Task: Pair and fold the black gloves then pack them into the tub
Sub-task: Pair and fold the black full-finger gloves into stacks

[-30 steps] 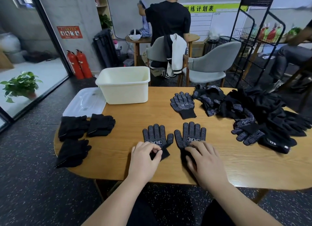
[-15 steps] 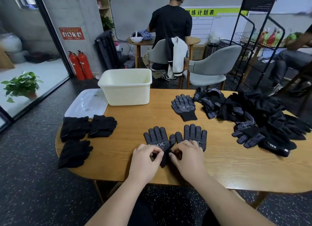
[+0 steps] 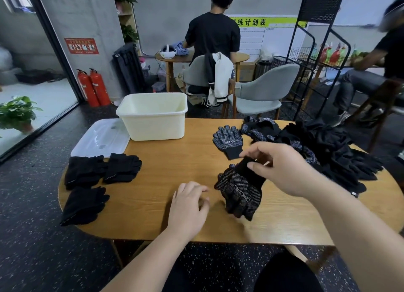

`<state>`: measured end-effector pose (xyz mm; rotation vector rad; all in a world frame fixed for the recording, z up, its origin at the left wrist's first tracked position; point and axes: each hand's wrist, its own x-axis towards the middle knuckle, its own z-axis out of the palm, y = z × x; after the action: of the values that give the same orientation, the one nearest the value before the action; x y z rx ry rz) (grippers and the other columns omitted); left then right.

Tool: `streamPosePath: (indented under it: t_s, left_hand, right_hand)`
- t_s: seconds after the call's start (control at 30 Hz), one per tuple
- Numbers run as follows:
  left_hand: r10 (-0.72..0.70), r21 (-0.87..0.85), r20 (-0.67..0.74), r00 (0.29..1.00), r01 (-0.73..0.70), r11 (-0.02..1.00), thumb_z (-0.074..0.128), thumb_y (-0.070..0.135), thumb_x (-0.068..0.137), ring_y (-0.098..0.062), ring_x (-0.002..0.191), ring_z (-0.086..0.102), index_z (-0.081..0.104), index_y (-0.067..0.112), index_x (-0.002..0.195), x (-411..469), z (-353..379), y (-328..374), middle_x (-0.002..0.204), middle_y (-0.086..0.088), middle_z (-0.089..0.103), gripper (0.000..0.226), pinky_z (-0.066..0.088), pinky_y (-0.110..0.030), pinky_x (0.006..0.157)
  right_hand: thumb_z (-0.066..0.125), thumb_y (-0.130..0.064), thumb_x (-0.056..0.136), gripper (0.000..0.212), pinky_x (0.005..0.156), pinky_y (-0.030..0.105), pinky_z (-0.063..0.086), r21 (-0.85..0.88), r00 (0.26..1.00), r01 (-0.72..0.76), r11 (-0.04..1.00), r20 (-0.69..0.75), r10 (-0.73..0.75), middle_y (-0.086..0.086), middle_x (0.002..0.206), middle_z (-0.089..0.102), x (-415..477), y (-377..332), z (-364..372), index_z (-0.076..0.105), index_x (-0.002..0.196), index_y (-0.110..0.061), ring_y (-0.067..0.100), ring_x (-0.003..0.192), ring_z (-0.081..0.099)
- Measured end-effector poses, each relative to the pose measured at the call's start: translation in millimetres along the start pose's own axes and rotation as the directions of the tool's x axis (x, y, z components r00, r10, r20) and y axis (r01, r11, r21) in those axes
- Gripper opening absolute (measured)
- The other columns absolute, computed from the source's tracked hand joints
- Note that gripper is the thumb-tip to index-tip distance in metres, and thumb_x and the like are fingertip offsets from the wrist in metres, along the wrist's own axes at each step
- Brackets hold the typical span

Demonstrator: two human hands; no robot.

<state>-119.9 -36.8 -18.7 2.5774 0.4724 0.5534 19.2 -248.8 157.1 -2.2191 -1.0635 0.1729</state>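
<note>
Concrete wall (image 3: 164,18); dark speckled floor (image 3: 32,259); seemingly a glass door (image 3: 39,99).

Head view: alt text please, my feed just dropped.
The right hand pinches the dotted black gloves by their cuffs, so they hang over the wooden table, while the left hand rests beside them holding nothing. Three folded pairs lie at the left, the cream tub stands behind them, and loose gloves are piled at the right.
</note>
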Motion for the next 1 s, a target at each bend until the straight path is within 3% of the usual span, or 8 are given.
streamPosePath:
  t_s: [0.17, 0.33, 0.4, 0.5, 0.63, 0.73, 0.83, 1.0]
  left_hand:
    - [0.057, -0.009, 0.099, 0.993, -0.056, 0.998, 0.051, 0.050, 0.103, -0.002, 0.140, 0.030, 0.056, 0.036, 0.144, 5, 18, 23, 0.145, 0.027, 0.044, 0.044, 0.032, -0.034, 0.119]
    - [0.112, 0.065, 0.150, 0.982, -0.123, 0.990, 0.043, 0.064, 0.101, -0.005, 0.151, 0.019, 0.052, 0.037, 0.152, 4, 26, 18, 0.159, 0.028, 0.033, 0.059, 0.029, -0.036, 0.122]
    - [0.132, 0.101, 0.160, 0.978, -0.150, 0.984, 0.040, 0.067, 0.101, -0.007, 0.151, 0.019, 0.052, 0.038, 0.152, 3, 26, 18, 0.160, 0.028, 0.033, 0.059, 0.029, -0.037, 0.122]
    - [0.137, 0.131, 0.178, 0.975, -0.161, 0.978, 0.038, 0.067, 0.102, -0.008, 0.151, 0.020, 0.052, 0.038, 0.152, 3, 26, 20, 0.160, 0.028, 0.034, 0.059, 0.028, -0.037, 0.122]
    - [0.118, 0.143, 0.224, 0.967, -0.152, 0.978, 0.035, 0.065, 0.105, -0.008, 0.151, 0.016, 0.047, 0.039, 0.155, 3, 23, 24, 0.161, 0.028, 0.032, 0.058, 0.020, -0.035, 0.126]
    - [0.114, 0.134, 0.220, 0.969, -0.146, 0.980, 0.036, 0.064, 0.106, -0.006, 0.150, 0.016, 0.047, 0.039, 0.155, 2, 23, 23, 0.161, 0.030, 0.032, 0.057, 0.019, -0.035, 0.126]
    - [0.099, 0.120, 0.222, 0.970, -0.128, 0.984, 0.039, 0.065, 0.104, -0.004, 0.150, 0.016, 0.047, 0.040, 0.154, 4, 23, 24, 0.160, 0.031, 0.033, 0.057, 0.020, -0.036, 0.127]
    - [0.080, 0.091, 0.203, 0.976, -0.101, 0.991, 0.044, 0.069, 0.100, -0.002, 0.148, 0.020, 0.051, 0.040, 0.149, 4, 23, 24, 0.156, 0.031, 0.039, 0.058, 0.022, -0.033, 0.125]
  right_hand:
    - [0.077, -0.019, 0.095, 0.029, 0.088, 0.028, 0.055, -0.070, 0.999, 0.002, 0.998, -0.044, -0.005, -0.021, 0.101, 0.071, 25, 9, -24, 0.072, 0.111, -0.043, 0.002, 0.096, 0.067]
    - [0.078, -0.014, 0.094, 0.026, 0.094, 0.023, 0.052, -0.163, 0.953, 0.064, 0.985, -0.283, -0.109, -0.018, 0.101, 0.073, 33, 13, -25, 0.076, 0.115, -0.029, 0.004, 0.096, 0.067]
    - [0.079, -0.016, 0.092, 0.027, 0.092, 0.030, 0.055, -0.255, 0.929, 0.112, 0.960, -0.315, -0.192, -0.013, 0.103, 0.075, 28, 15, -13, 0.077, 0.114, -0.030, 0.012, 0.096, 0.069]
    - [0.078, -0.016, 0.092, 0.026, 0.091, 0.035, 0.055, -0.309, 0.949, 0.170, 0.936, -0.202, -0.240, -0.006, 0.108, 0.074, 18, 33, 29, 0.077, 0.115, -0.028, 0.020, 0.101, 0.067]
    - [0.071, -0.021, 0.098, 0.030, 0.093, 0.029, 0.050, -0.387, 0.990, 0.139, 0.912, 0.087, -0.113, -0.009, 0.120, 0.070, -7, 81, 108, 0.072, 0.127, -0.030, 0.017, 0.113, 0.059]
    - [0.085, -0.014, 0.086, 0.029, 0.078, 0.020, 0.048, -0.315, 0.987, 0.135, 0.939, -0.046, -0.157, -0.011, 0.108, 0.071, -23, 109, 139, 0.078, 0.112, -0.025, 0.016, 0.099, 0.064]
    - [0.086, -0.011, 0.084, 0.024, 0.068, 0.028, 0.057, -0.295, 0.958, 0.102, 0.950, -0.229, -0.174, -0.009, 0.099, 0.067, -23, 109, 141, 0.079, 0.104, -0.021, 0.017, 0.089, 0.066]
    - [0.080, -0.010, 0.089, 0.017, 0.074, 0.022, 0.048, -0.382, 0.863, 0.150, 0.912, -0.400, -0.309, -0.002, 0.096, 0.066, -26, 92, 129, 0.078, 0.105, -0.012, 0.019, 0.087, 0.061]
